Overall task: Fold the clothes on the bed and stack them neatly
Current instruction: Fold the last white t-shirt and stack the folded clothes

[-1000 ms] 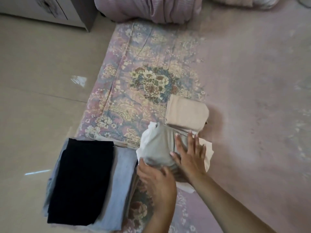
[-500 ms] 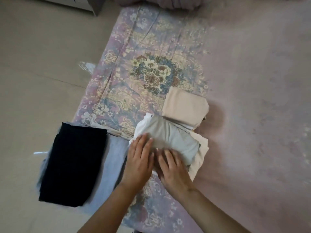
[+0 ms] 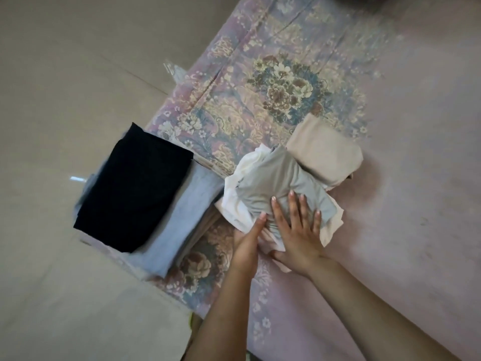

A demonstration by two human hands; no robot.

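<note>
The left hand [image 3: 247,238] now slides under the grey garment [image 3: 281,186], fingers hidden, grip unclear; the right hand [image 3: 299,230] presses flat, shifted rightward.

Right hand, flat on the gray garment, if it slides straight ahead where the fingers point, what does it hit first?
Probably the folded beige garment, just beyond the gray garment under the right hand.

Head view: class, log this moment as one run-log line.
step: folding grey garment | right hand: flat, pressing it | left hand: at its near edge | done: black stack, beige fold
</note>
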